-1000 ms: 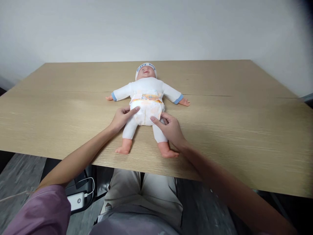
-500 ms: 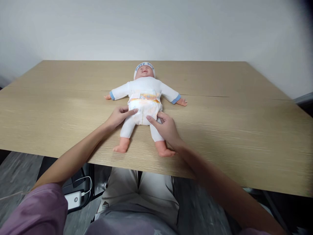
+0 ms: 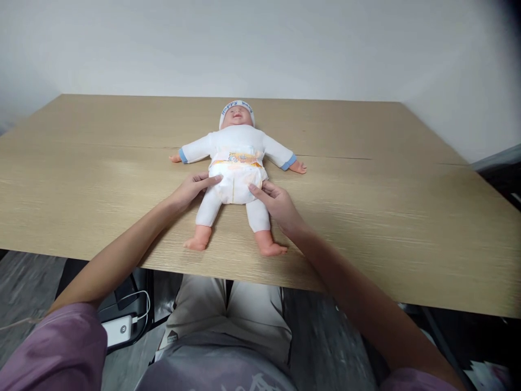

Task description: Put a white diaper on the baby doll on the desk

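Observation:
A baby doll [image 3: 237, 136] in a white suit with blue cuffs and a lettered cap lies on its back on the table, head away from me, arms and legs spread. Around its hips is a white diaper [image 3: 238, 187] with an orange patterned waistband. My left hand [image 3: 191, 190] is closed at the diaper's left edge, thumb on the front and fingers at the side. On the other side, my right hand [image 3: 280, 202] pinches the right leg edge of the diaper between thumb and fingers. Some fingertips are hidden behind the diaper.
The wooden table [image 3: 386, 217] reaches back to a pale wall [image 3: 244, 49], with a thin seam across it. Below its front edge, a white power bank [image 3: 118, 330] with a cable lies on a black chair [image 3: 144, 282] at the left.
My right hand has shifted slightly up and outward along the diaper's leg edge. My left hand stays at the other edge. The whole view has moved slightly.

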`<state>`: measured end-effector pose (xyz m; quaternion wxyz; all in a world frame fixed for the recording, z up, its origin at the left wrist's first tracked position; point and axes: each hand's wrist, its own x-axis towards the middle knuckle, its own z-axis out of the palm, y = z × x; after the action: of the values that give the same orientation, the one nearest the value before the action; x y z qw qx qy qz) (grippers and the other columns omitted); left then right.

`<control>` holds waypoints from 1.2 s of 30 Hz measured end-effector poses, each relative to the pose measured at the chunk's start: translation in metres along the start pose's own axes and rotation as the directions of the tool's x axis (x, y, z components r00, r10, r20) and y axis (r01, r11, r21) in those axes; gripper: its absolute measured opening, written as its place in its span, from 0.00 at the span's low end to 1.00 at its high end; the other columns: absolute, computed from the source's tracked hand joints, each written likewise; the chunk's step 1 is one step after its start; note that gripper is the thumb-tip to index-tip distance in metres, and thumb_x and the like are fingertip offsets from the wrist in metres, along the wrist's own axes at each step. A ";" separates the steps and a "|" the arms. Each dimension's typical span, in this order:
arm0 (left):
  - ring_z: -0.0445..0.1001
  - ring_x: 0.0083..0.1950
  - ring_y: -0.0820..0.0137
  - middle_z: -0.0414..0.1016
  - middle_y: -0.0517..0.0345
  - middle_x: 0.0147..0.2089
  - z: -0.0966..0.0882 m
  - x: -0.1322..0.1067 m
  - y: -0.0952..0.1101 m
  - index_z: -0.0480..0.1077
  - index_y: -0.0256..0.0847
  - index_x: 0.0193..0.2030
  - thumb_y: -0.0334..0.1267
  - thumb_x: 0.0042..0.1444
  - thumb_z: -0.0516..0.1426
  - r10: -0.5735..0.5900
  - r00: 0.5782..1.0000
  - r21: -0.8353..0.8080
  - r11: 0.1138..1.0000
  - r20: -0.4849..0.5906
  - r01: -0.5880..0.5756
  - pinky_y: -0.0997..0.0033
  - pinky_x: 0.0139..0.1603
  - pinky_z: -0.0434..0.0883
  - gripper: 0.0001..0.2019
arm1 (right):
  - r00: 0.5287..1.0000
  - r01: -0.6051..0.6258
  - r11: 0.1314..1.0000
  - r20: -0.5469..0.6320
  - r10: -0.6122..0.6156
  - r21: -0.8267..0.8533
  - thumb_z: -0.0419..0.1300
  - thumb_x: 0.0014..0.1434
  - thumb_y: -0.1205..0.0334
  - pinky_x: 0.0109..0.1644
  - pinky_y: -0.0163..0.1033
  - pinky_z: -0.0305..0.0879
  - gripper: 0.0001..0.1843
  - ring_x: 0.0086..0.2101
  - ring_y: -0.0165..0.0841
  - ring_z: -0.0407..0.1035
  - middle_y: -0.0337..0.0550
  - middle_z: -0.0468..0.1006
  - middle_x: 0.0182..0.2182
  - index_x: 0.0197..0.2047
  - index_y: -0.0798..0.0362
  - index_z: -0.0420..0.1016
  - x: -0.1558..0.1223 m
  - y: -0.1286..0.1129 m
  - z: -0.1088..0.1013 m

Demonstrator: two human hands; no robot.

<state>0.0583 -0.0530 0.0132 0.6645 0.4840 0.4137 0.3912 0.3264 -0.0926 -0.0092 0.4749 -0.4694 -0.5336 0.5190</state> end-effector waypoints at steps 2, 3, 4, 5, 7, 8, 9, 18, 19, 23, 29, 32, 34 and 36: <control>0.81 0.38 0.62 0.86 0.46 0.39 0.001 -0.001 0.001 0.86 0.39 0.41 0.59 0.55 0.80 0.009 1.000 0.021 1.000 -0.006 -0.009 0.62 0.40 0.77 0.24 | 1.000 0.009 1.000 -0.003 -0.009 -0.006 0.76 0.59 0.26 0.57 0.50 0.81 0.31 0.52 0.46 0.82 0.45 0.90 0.47 0.45 0.45 0.84 -0.001 -0.001 0.000; 0.81 0.38 0.62 0.87 0.45 0.41 0.001 -0.002 0.002 0.87 0.38 0.42 0.60 0.55 0.79 0.018 1.000 0.038 0.999 -0.004 -0.018 0.62 0.41 0.77 0.25 | 1.000 0.016 1.000 -0.005 -0.016 -0.016 0.75 0.60 0.25 0.56 0.49 0.81 0.31 0.51 0.46 0.82 0.45 0.89 0.46 0.44 0.45 0.83 -0.001 -0.001 0.000; 0.82 0.40 0.61 0.87 0.45 0.43 0.001 -0.003 0.004 0.87 0.38 0.44 0.60 0.55 0.79 0.031 1.000 0.063 0.998 0.000 -0.031 0.61 0.42 0.78 0.26 | 1.000 0.026 0.999 -0.009 -0.026 -0.033 0.74 0.61 0.26 0.55 0.49 0.80 0.31 0.50 0.45 0.81 0.44 0.88 0.45 0.44 0.45 0.83 -0.003 -0.002 0.000; 0.82 0.41 0.61 0.88 0.45 0.45 0.000 -0.004 0.005 0.88 0.38 0.46 0.60 0.56 0.78 0.048 0.999 0.102 0.994 0.008 -0.049 0.60 0.44 0.78 0.26 | 0.999 0.039 0.997 -0.016 -0.040 -0.060 0.74 0.62 0.26 0.53 0.48 0.79 0.30 0.48 0.45 0.80 0.44 0.87 0.43 0.44 0.45 0.82 -0.004 -0.003 0.000; 0.82 0.44 0.60 0.88 0.45 0.47 0.000 -0.007 0.009 0.88 0.38 0.50 0.60 0.57 0.78 0.080 0.996 0.216 0.973 0.037 -0.087 0.60 0.47 0.77 0.27 | 0.996 0.072 0.984 -0.041 -0.080 -0.164 0.74 0.63 0.28 0.49 0.47 0.77 0.28 0.43 0.43 0.77 0.41 0.84 0.37 0.41 0.46 0.81 -0.008 -0.006 0.001; 0.82 0.44 0.61 0.88 0.46 0.48 0.000 -0.008 0.010 0.88 0.38 0.51 0.60 0.57 0.78 0.093 0.994 0.275 0.956 0.055 -0.105 0.61 0.47 0.76 0.27 | 0.993 0.091 0.968 -0.055 -0.106 -0.233 0.74 0.63 0.30 0.48 0.47 0.75 0.27 0.40 0.42 0.76 0.40 0.82 0.35 0.40 0.46 0.80 -0.009 -0.007 0.002; 0.81 0.44 0.61 0.88 0.48 0.47 0.001 -0.010 0.011 0.88 0.38 0.50 0.60 0.57 0.78 0.106 0.992 0.329 0.936 0.068 -0.122 0.61 0.47 0.75 0.27 | 0.989 0.108 0.946 -0.065 -0.134 -0.305 0.75 0.63 0.31 0.48 0.47 0.74 0.26 0.39 0.41 0.74 0.40 0.80 0.33 0.38 0.46 0.79 -0.011 -0.008 0.002; 0.66 0.35 0.68 0.73 0.58 0.31 0.009 -0.011 0.009 0.83 0.39 0.34 0.54 0.53 0.79 0.224 0.969 0.527 0.814 0.104 -0.245 0.66 0.37 0.65 0.21 | 0.966 0.222 0.824 0.002 -0.259 -0.522 0.74 0.65 0.34 0.69 0.61 0.70 0.22 0.56 0.54 0.76 0.49 0.86 0.48 0.42 0.44 0.89 -0.008 0.003 0.005; 0.68 0.35 0.67 0.75 0.57 0.32 0.008 -0.009 0.008 0.83 0.39 0.35 0.54 0.52 0.79 0.214 0.971 0.507 0.829 0.104 -0.237 0.65 0.38 0.66 0.20 | 0.968 0.219 0.843 0.003 -0.250 -0.491 0.74 0.66 0.34 0.71 0.62 0.69 0.22 0.58 0.54 0.76 0.49 0.87 0.50 0.44 0.44 0.90 -0.007 0.004 0.005; 0.77 0.41 0.59 0.81 0.53 0.36 0.002 -0.008 0.009 0.86 0.40 0.39 0.49 0.49 0.81 0.149 0.985 0.396 0.902 0.091 -0.172 0.61 0.43 0.72 0.19 | 0.984 0.169 0.934 0.003 -0.177 -0.316 0.76 0.63 0.35 0.74 0.60 0.70 0.23 0.61 0.52 0.79 0.48 0.88 0.57 0.49 0.44 0.93 -0.004 0.005 0.003; 0.83 0.49 0.54 0.88 0.49 0.45 0.003 -0.009 0.010 0.88 0.39 0.46 0.44 0.46 0.82 0.134 0.985 0.395 0.904 0.105 -0.165 0.59 0.50 0.76 0.22 | 0.998 0.060 0.986 0.020 -0.057 -0.156 0.79 0.60 0.37 0.75 0.60 0.71 0.25 0.63 0.52 0.80 0.49 0.89 0.60 0.51 0.46 0.92 -0.004 0.003 0.000; 0.83 0.55 0.53 0.89 0.45 0.55 0.007 -0.008 0.006 0.87 0.38 0.55 0.45 0.45 0.83 0.160 0.974 0.440 0.872 0.162 -0.216 0.57 0.58 0.77 0.30 | 0.999 0.042 0.986 0.014 -0.040 -0.159 0.80 0.59 0.36 0.74 0.61 0.73 0.26 0.62 0.53 0.81 0.49 0.90 0.59 0.50 0.46 0.92 -0.005 0.002 0.000; 0.83 0.56 0.52 0.89 0.44 0.56 0.008 -0.008 0.004 0.87 0.37 0.54 0.45 0.45 0.82 0.181 0.971 0.437 0.869 0.158 -0.233 0.55 0.60 0.77 0.30 | 0.999 0.035 0.984 -0.004 -0.037 -0.175 0.81 0.58 0.34 0.72 0.61 0.74 0.27 0.60 0.54 0.81 0.49 0.91 0.57 0.49 0.46 0.92 -0.005 0.001 0.000; 0.83 0.54 0.52 0.89 0.45 0.53 0.008 -0.007 0.001 0.87 0.37 0.52 0.44 0.47 0.81 0.196 0.971 0.443 0.865 0.134 -0.236 0.55 0.59 0.77 0.26 | 0.999 0.036 0.982 -0.019 -0.040 -0.187 0.81 0.57 0.33 0.69 0.60 0.76 0.27 0.59 0.54 0.82 0.49 0.91 0.55 0.48 0.46 0.91 -0.005 0.000 0.000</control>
<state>0.0633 -0.0622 0.0168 0.5011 0.6858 0.4085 0.3343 0.3267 -0.0979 -0.0095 0.4447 -0.5074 -0.5835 0.4521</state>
